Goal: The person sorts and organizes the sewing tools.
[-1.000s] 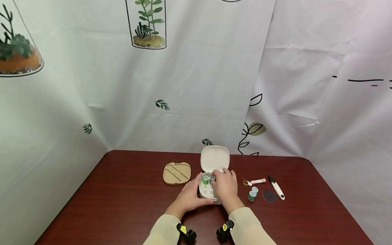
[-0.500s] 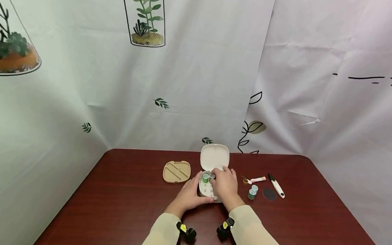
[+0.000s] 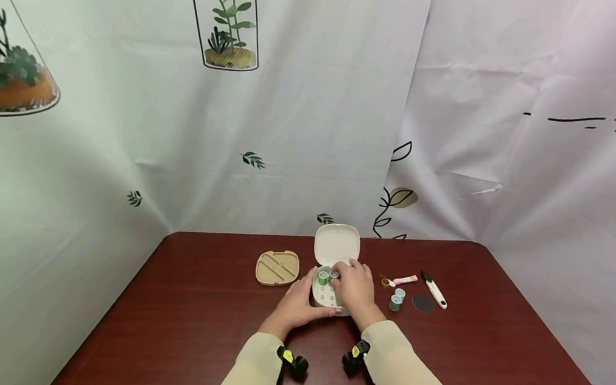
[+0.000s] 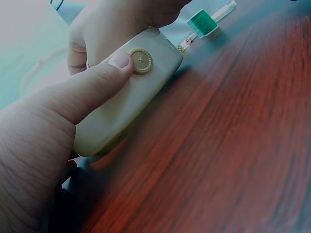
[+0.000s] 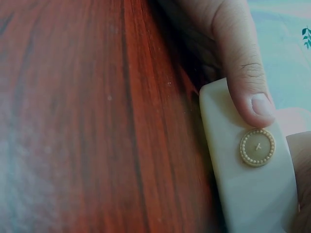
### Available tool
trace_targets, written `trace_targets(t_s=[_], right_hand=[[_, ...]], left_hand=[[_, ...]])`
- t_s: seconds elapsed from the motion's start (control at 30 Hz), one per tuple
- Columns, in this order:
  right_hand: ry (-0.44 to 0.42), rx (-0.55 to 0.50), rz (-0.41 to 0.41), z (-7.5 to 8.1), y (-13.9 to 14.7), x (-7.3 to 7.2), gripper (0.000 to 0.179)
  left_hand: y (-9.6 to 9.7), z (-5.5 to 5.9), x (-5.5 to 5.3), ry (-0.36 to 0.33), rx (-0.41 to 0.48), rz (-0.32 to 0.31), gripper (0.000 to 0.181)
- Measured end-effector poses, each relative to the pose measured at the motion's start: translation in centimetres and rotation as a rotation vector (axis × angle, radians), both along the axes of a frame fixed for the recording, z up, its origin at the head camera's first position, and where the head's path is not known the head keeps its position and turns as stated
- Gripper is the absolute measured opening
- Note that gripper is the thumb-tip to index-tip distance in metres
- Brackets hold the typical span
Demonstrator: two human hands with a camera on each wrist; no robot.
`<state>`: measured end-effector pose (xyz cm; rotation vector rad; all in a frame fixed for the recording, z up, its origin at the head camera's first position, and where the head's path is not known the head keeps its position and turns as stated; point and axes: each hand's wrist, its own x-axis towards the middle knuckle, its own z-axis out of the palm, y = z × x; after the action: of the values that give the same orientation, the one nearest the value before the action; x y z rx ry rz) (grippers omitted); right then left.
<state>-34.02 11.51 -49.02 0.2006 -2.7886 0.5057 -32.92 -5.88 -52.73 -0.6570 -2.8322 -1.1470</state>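
Observation:
A small cream sewing box (image 3: 326, 299) stands on the table, its lid (image 3: 337, 244) raised at the back. My left hand (image 3: 298, 305) grips the box from the left, with the thumb on the front wall beside a round button-shaped clasp (image 4: 141, 61). The right wrist view also shows that thumb just above the clasp. Inside the box, a green thread spool (image 3: 323, 277) stands at the back left, above rows of small pegs. To its right my right hand (image 3: 356, 287) pinches a second, greyish thread spool (image 3: 334, 275). My right hand hides the box's right side.
Left of the box lies a tan tray (image 3: 277, 268) with slanted ridges. To the right are a green spool (image 3: 395, 303), a pale blue spool (image 3: 400, 293), a dark disc (image 3: 422, 303), a white tool with a black end (image 3: 435, 290) and a slim pinkish item (image 3: 405, 280).
The head view has tilted down slightly, so everything sits a little higher in it. Both hands keep almost the same place, the right fingers still at the spool in the box.

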Motion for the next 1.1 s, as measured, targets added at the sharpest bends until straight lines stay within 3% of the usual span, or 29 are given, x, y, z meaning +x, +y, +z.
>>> trace_targets(t_s=[1.1], right_hand=[[0.022,0.036,0.005,-0.07,0.09,-0.27,0.022]], left_hand=[[0.13,0.02,-0.27,-0.015,0.016,-0.001,0.116]])
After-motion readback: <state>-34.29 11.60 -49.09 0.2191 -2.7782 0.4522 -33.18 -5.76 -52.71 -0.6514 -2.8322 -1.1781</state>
